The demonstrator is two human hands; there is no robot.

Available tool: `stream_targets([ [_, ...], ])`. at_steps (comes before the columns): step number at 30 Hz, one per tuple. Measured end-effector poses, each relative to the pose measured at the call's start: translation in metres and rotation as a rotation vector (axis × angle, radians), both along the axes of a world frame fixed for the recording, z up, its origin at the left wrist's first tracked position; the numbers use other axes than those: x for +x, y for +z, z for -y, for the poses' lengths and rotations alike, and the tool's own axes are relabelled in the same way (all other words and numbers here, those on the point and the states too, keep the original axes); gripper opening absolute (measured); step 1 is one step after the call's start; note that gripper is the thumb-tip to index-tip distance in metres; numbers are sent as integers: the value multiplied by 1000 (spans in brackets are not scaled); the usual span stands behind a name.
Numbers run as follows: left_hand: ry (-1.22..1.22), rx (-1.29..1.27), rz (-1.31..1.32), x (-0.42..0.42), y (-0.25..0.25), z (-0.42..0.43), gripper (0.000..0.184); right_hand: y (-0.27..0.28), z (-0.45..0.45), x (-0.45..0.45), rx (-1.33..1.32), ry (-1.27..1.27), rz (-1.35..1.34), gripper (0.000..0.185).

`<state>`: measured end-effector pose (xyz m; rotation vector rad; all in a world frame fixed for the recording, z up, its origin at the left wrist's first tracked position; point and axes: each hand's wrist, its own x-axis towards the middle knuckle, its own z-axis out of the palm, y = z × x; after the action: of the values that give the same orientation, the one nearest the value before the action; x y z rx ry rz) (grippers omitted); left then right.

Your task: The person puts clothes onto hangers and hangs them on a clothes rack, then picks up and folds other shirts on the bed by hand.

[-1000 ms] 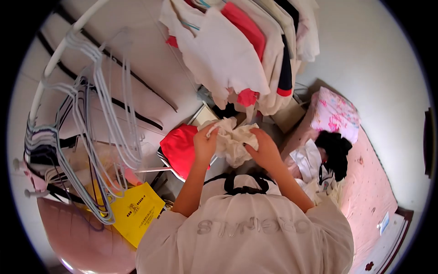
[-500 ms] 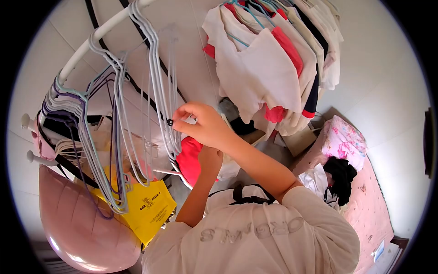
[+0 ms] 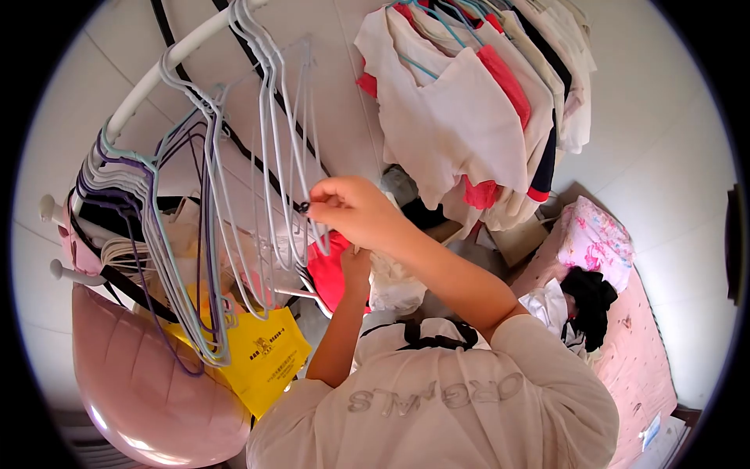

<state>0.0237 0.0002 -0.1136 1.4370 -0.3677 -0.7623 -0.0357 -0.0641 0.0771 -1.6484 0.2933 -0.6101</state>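
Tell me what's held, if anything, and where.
The left hand seems to hold a cream garment by one edge; the right hand is at a white hanger, grip unclear.

Right hand (image 3: pixel 348 209), fingers curled, extends beyond left hand (image 3: pixel 357 266).

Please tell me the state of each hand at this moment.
Left hand: closed, apparently holding the pale cloth.
Right hand: fingers curled beside the white hangers; whether it grips one cannot be told.
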Motion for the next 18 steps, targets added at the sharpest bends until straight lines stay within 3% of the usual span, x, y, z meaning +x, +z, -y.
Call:
stream_targets([
  [2, -35, -56, 87, 1, -6, 2, 18, 3, -1, -13, -101, -153, -18, 19],
  [5, -62, -71, 167, -5, -15, 8, 21, 10, -1, -33, 39, -236, -26, 19],
  [6, -67, -63, 185, -8, -18, 11, 22, 9, 2, -37, -69, -346, 17, 19],
  [8, -215, 38, 361, -3, -29, 17, 22, 4, 9, -46, -283, -567, 98, 19],
  [12, -407, 116, 712, -6, -10, 26, 22, 22, 25, -80, -219, -752, 52, 17],
  [16, -809, 77, 369, 1, -13, 37, 21, 14, 48, -84, -366, -874, 120, 18],
  [18, -850, 114, 349, 1, -8, 34, 24, 19, 55, -88, -356, -891, 189, 17],
])
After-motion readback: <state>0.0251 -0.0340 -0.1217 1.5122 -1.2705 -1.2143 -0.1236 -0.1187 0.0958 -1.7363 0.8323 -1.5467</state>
